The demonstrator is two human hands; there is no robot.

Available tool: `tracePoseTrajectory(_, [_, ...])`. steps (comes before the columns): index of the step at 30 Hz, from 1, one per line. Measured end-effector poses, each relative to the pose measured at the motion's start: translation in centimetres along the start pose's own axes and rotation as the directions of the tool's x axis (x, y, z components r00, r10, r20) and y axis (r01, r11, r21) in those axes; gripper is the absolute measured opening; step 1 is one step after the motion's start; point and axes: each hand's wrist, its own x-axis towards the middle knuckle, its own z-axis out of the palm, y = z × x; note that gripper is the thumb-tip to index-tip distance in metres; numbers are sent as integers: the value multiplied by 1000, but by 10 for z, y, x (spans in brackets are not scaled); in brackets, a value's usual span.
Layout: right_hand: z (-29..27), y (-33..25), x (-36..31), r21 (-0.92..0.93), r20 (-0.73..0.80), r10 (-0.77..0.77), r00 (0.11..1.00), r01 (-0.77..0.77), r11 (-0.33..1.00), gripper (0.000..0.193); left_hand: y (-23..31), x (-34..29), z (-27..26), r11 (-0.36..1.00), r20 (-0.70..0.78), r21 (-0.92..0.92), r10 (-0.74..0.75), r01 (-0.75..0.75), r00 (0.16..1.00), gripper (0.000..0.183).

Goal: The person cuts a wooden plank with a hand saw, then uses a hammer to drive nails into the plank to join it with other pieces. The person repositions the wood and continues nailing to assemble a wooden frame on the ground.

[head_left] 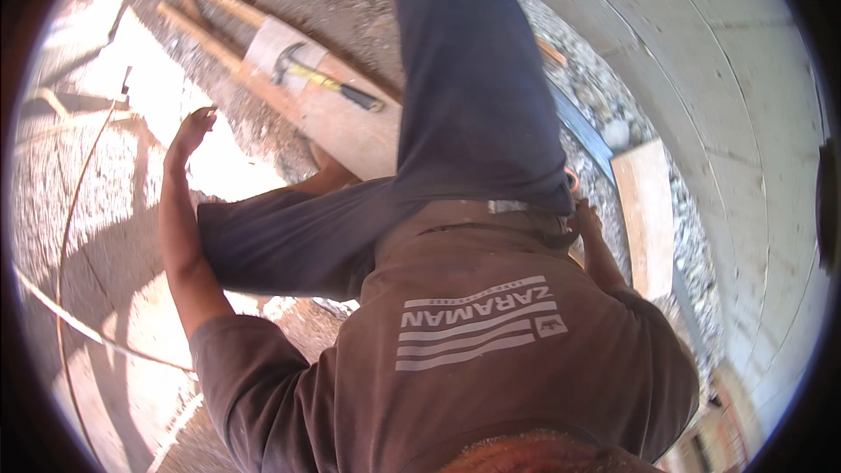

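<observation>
My left hand (194, 129) is held out past my bent left knee, fingers slightly curled and apart, with nothing visible in it. At my right hip is my right hand (590, 217), partly hidden by my body and blurred. Close to it an orange ring-shaped piece (572, 180) shows beside my dark trousers; whether the fingers touch it I cannot make out. A claw hammer (328, 81) with a yellow and black handle lies on a wide wooden board (368, 138) in front of me, apart from both hands.
Long timber strips (203, 38) run off beyond the board over dirt. To my right are gravel (616, 133), a blue-grey strip (580, 127), a pale plank piece (646, 215) and a curving grey panelled wall (745, 123). A thin cable (74, 197) crosses the sunlit surface at left.
</observation>
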Motion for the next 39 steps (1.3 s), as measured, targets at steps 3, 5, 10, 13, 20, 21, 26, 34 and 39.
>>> tracePoseTrajectory(3, [-40, 6, 2, -105, -19, 5, 1000, -7, 994, 83, 1, -9, 3, 997, -6, -47, -64, 63, 998, 47])
tracePoseTrajectory(5, [-69, 4, 7, -33, -101, -68, 993, 65, 997, 83, 3, -13, 2, 996, 2, -12, -85, 85, 996, 49])
tracePoseTrajectory(10, [-159, -40, 13, 158, -299, -306, 904, 363, 918, 81, 20, -56, -19, 994, -128, 9, -103, 105, 986, 45])
tracePoseTrajectory(13, [-225, -99, 2, 198, -378, -485, 789, 581, 790, 80, 25, -138, -55, 923, -291, -289, -339, 256, 894, 44])
tracePoseTrajectory(20, [-313, -225, -64, 309, -410, -693, 593, 805, 506, 78, 24, -218, 22, 648, -653, -725, -539, -233, 532, 47])
tracePoseTrajectory(21, [-316, -236, -74, 347, -401, -703, 587, 808, 476, 77, 18, -230, 63, 630, -708, -697, -528, -343, 470, 48])
tracePoseTrajectory(26, [-318, -286, -112, 500, -358, -745, 563, 789, 356, 76, 57, -256, 340, 289, -291, -952, -770, -97, 568, 23])
tracePoseTrajectory(34, [-277, -406, -102, 744, -408, -672, 618, 652, 148, 73, 198, -276, 496, -28, 332, -921, -579, 389, 745, 28])
tracePoseTrajectory(39, [-248, -477, -101, 810, -454, -559, 694, 583, 65, 72, 174, -183, 428, 169, 314, -887, -462, 430, 829, 31])
